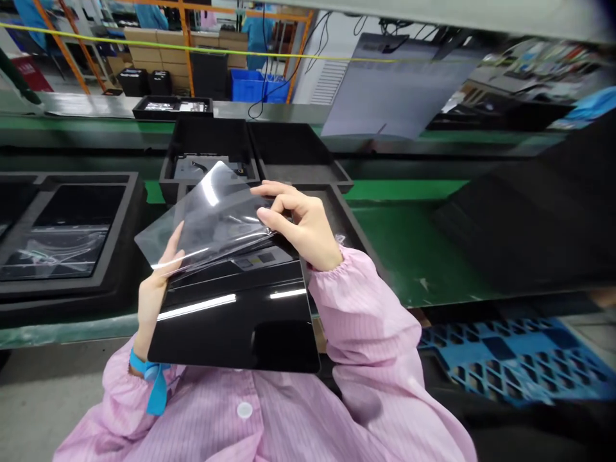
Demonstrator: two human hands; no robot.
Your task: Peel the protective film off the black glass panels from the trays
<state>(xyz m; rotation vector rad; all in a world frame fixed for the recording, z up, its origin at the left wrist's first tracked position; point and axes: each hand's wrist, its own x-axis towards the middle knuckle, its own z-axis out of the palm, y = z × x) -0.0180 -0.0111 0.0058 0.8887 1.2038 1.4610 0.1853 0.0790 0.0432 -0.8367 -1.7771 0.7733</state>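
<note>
Head view: green conveyor surface [414, 250], bare stretch right of hands. Black foam tray [118, 269] crowds left, more trays ahead. Glossy black panel [240, 321] held tilted over surface's near edge, close to chest. Clear film [212, 218] lifted off panel's far half. Left hand [154, 289] grips panel's left edge. Right hand [303, 224] pinches film's right edge.

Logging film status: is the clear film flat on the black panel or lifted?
Lifted: the clear film curls above the black panel, held by the right hand.
</note>
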